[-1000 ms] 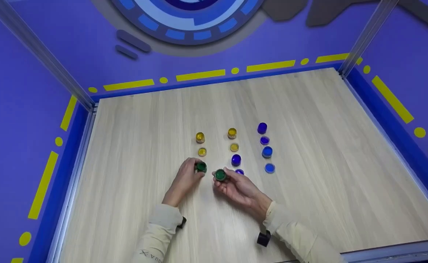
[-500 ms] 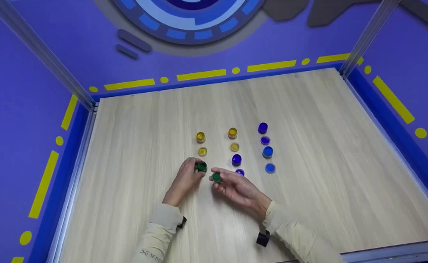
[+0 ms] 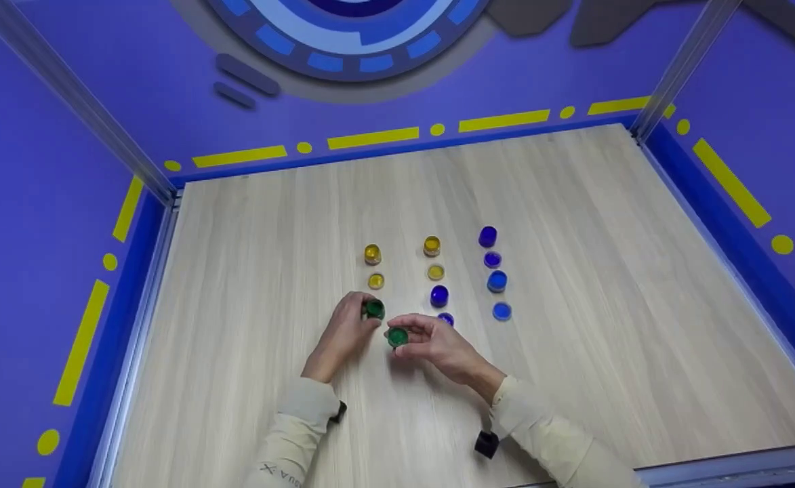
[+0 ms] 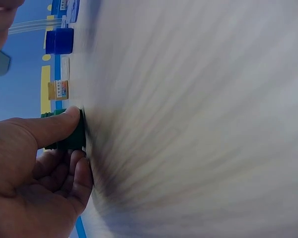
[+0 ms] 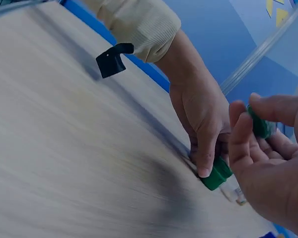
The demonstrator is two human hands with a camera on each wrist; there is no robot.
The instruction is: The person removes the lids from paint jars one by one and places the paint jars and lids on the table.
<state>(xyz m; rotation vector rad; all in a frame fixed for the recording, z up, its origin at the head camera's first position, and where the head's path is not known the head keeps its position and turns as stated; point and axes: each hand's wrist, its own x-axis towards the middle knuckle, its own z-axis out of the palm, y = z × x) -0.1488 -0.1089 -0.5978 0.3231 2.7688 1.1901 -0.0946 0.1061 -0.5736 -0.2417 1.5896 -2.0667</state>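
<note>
My left hand (image 3: 344, 333) grips a small green paint jar (image 3: 374, 309), its uncovered top facing up. In the left wrist view the jar (image 4: 69, 138) stands on the tabletop between thumb and fingers, with its threaded neck exposed. Just to the right, my right hand (image 3: 443, 347) pinches a round green lid (image 3: 398, 337) between thumb and fingers. The right wrist view has this lid (image 5: 260, 125) held up off the table, apart from the jar (image 5: 216, 174).
Beyond the hands stand two yellow jars (image 3: 372, 255), dark blue jars (image 3: 439, 296) and a lighter blue jar (image 3: 497, 281). Lids lie near them, including a yellow lid (image 3: 376, 281) and a blue lid (image 3: 502, 312). Blue-purple walls (image 3: 343, 115) border the wooden table (image 3: 268, 237).
My right hand has turned from palm up to more back up, and the green lid has shifted left and slightly nearer to me. The left hand and its jar have stayed put.
</note>
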